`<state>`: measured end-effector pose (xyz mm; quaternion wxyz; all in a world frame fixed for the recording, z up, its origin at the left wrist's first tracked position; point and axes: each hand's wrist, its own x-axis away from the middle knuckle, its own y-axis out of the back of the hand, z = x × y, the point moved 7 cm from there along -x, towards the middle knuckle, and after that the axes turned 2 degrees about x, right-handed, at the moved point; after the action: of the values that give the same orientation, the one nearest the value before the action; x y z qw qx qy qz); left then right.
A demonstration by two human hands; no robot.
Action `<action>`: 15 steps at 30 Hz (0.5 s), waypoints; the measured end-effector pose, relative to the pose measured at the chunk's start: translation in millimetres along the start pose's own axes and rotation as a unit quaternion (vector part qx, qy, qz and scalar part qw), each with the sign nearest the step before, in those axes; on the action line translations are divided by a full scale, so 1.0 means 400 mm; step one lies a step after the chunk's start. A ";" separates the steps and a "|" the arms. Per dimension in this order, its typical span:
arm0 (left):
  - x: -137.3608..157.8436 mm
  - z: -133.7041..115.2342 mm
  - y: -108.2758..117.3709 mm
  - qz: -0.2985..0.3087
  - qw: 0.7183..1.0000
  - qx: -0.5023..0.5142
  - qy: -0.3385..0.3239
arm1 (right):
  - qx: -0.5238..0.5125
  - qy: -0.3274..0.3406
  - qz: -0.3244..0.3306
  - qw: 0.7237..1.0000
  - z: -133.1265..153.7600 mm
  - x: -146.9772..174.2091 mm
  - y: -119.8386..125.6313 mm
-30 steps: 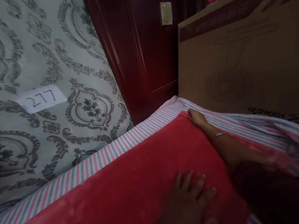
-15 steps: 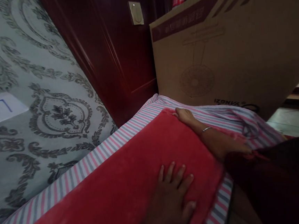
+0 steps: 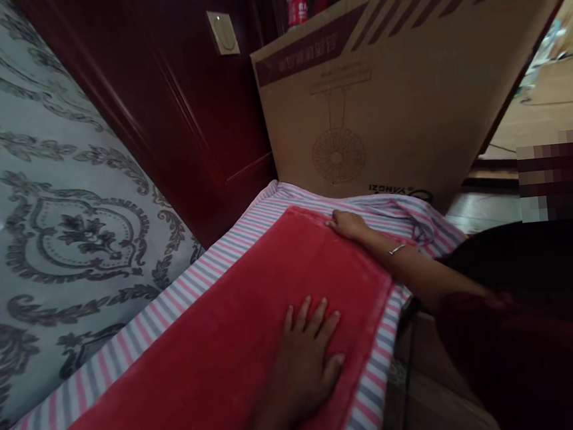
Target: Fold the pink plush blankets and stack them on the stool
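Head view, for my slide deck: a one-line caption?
Left hand flat on red blanket, right hand at its far corner.

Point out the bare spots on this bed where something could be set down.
The red blanket is bare left of the left hand, toward the striped sheet by the wall. The far corner is crowded: right hand, bunched sheet, cardboard box.

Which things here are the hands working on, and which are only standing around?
In hand:
- red blanket: left hand lies flat on it, right hand at its far corner
- striped sheet under it

Standing around:
- cardboard box
- dark red door
- patterned wallpaper
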<state>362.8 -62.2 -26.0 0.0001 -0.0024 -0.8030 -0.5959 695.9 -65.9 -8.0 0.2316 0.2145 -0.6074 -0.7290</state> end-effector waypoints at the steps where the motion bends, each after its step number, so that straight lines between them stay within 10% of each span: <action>1: 0.000 0.000 -0.001 -0.004 1.000 0.001 0.000 | 0.006 -0.005 0.006 1.000 -0.020 0.018 0.002; 15: 0.006 -0.014 -0.003 0.004 0.999 0.017 -0.041 | 0.054 -0.023 -0.007 0.998 -0.143 0.110 0.001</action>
<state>360.4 -68.0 -25.5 -0.0302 -0.0296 -0.8122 -0.5818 694.6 -137.2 -18.6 0.2005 0.2135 -0.6500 -0.7012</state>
